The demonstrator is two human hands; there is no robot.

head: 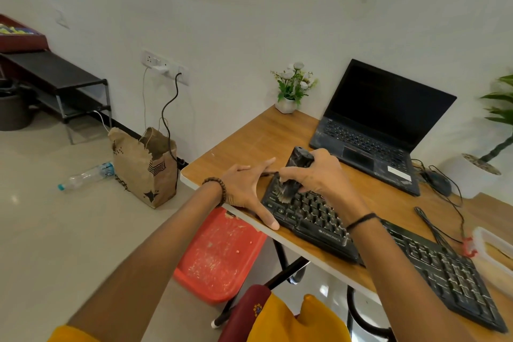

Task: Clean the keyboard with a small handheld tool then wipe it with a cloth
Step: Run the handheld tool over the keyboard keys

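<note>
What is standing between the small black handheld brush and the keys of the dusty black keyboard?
Nothing visible. The right hand holds the small black handheld brush with its bristles on the dusty black keyboard at its left end; the left hand rests open on the wooden table beside that end, off the keys.

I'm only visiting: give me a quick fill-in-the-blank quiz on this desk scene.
1. The right hand holds a black tool whose ____ touch the keyboard.
2. The left hand rests, fingers straight, at the keyboard's ____ end.
3. The brown paper bag stands on the ____.
Missing words: bristles; left; floor.
</note>
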